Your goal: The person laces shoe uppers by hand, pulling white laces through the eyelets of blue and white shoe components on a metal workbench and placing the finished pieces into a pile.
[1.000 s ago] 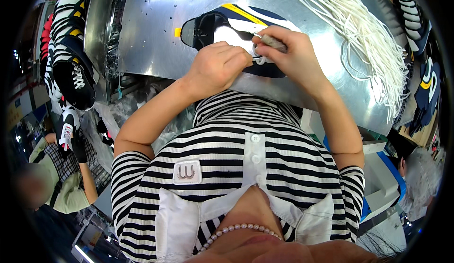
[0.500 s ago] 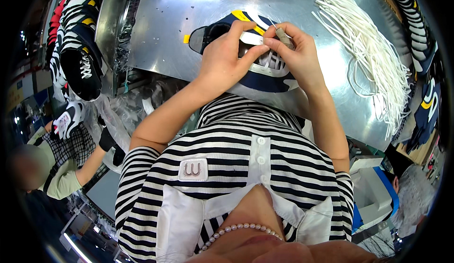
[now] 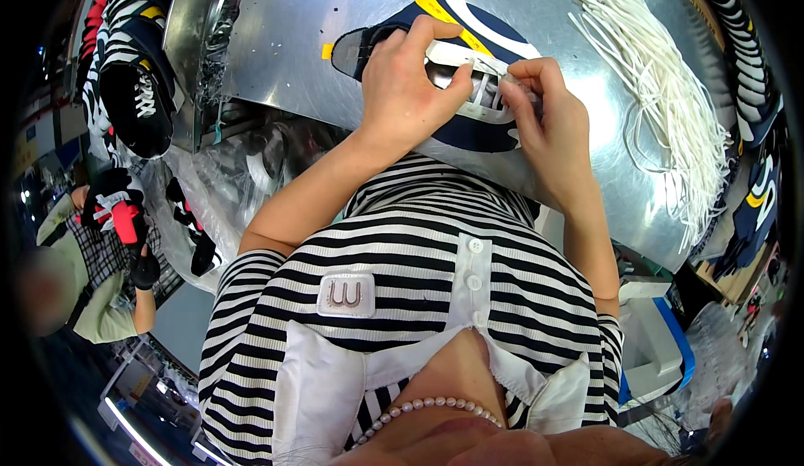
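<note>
A navy shoe upper [image 3: 473,137] with yellow and white stripes lies flat on the metal table, its black-lined heel opening toward the left. White shoelace [image 3: 488,89] crosses between its white eyelet strips in several rows. My left hand [image 3: 406,85] grips the upper near the tongue, its forefinger on the far eyelet strip and its thumb reaching over the opening. At the toe end of the lacing, my right hand [image 3: 548,114] is closed in a pinch on the lace by the far eyelets. The lace's end is hidden by my right fingers.
A big bundle of white laces [image 3: 662,97] covers the table's right side. Stacked striped shoe uppers [image 3: 138,89] stand at the left, more [image 3: 758,190] at the far right. Clear plastic bags [image 3: 243,181] hang left of me. A co-worker [image 3: 109,257] handles a shoe at lower left.
My right hand has moved right and slightly down, away from the left hand. My left thumb has lifted off the right fingers. The co-worker now handles a black and red shoe.
</note>
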